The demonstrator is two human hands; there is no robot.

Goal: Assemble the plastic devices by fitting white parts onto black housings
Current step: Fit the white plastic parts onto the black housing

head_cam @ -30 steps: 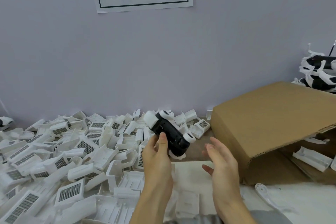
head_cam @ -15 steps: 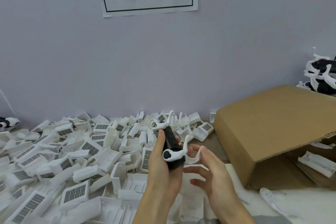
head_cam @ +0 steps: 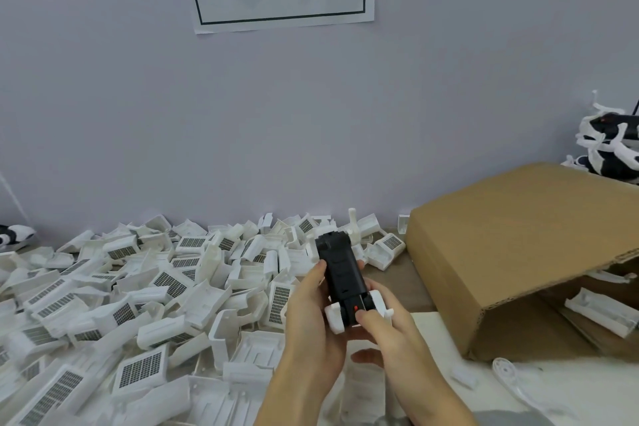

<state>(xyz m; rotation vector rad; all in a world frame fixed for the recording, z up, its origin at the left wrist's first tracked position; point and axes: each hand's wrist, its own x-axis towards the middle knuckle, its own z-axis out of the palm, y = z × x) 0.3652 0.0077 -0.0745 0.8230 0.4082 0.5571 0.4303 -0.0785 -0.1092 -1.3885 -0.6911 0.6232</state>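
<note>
A black housing (head_cam: 340,270) with white parts clipped on its ends is held above the table, its long axis pointing away from me. My left hand (head_cam: 311,318) grips it from the left side and below. My right hand (head_cam: 390,332) holds its near end, thumb on the black end by a small red spot, fingers around the white part (head_cam: 378,301). Another white arm (head_cam: 353,225) sticks up at the far end.
A large heap of loose white parts (head_cam: 138,294) covers the table to the left. A tipped cardboard box (head_cam: 525,245) lies at the right with white parts inside. Assembled black-and-white devices (head_cam: 612,149) pile behind it. A paper sign hangs on the wall.
The device has been turned so its long black face is up and pointing away. My right hand has closed onto its near end, where before it was open beside it.
</note>
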